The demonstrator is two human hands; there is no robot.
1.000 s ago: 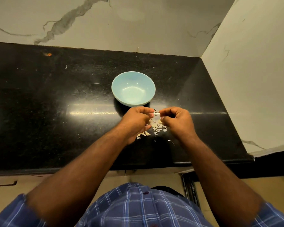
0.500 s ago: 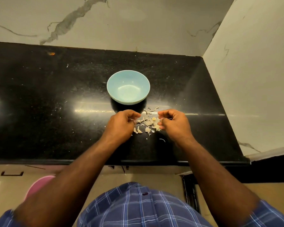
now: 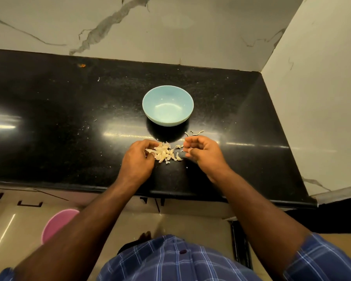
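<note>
- Garlic cloves [image 3: 164, 154] are now lying uncovered: the hands, joined above them a second ago, are sitting apart.
- Pale cloves are lying heaped on the black counter [image 3: 69, 118], at 6 o'clock of the blue bowl [image 3: 167, 94].
- Left hand [image 3: 138, 161] is curling its fingers round the heap's 9 o'clock edge.
- Right hand [image 3: 205, 155], at 3 o'clock, is loosely curled; I cannot tell whether it is holding anything.
</note>
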